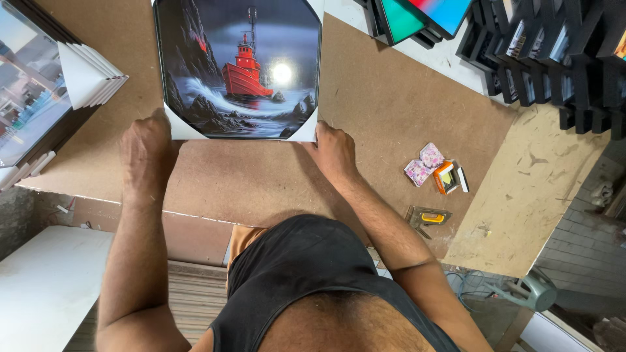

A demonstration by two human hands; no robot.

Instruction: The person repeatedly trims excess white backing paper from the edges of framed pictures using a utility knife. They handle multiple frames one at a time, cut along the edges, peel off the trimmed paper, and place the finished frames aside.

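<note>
Now gripping framed ship picture (238,68) by near corners | left hand (147,153), right hand (332,153) both grasping | flat on brown board (391,104) | risk: white corner guards slipping off, frame scuffing

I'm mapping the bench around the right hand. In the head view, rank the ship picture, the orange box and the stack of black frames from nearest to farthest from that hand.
1. Ship picture: right hand grips its near corner.
2. Orange box: on the board, to the hand's right.
3. Stack of black frames: far right corner.
</note>
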